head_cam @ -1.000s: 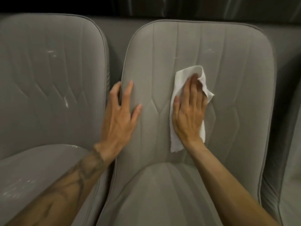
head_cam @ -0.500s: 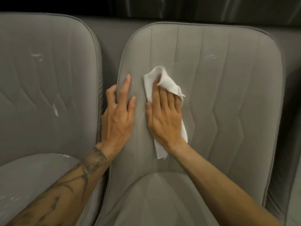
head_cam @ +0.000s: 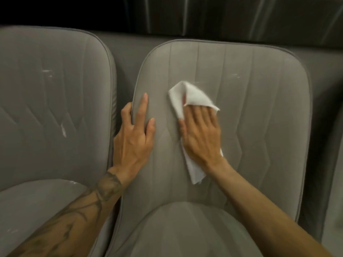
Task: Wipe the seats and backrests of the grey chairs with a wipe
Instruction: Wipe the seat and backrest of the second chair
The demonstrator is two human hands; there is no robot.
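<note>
A grey padded chair fills the middle of the view, its backrest (head_cam: 259, 108) upright and its seat (head_cam: 185, 230) below. My right hand (head_cam: 201, 134) lies flat on the backrest's left-centre, pressing a white wipe (head_cam: 194, 98) against the fabric. The wipe's top folds over my fingertips and its tail hangs out under my wrist. My left hand (head_cam: 134, 138) grips the backrest's left edge, thumb behind the rim, fingers spread on the front.
A second grey chair (head_cam: 52, 108) stands close on the left, with white smears on its backrest and seat. A sliver of another chair (head_cam: 336, 182) shows at the right edge. Dark curtain (head_cam: 204, 13) hangs behind the chairs.
My right hand swept the wipe leftward across the backrest toward my left hand, then shifted slightly right and up. My left hand kept its hold on the chair's edge.
</note>
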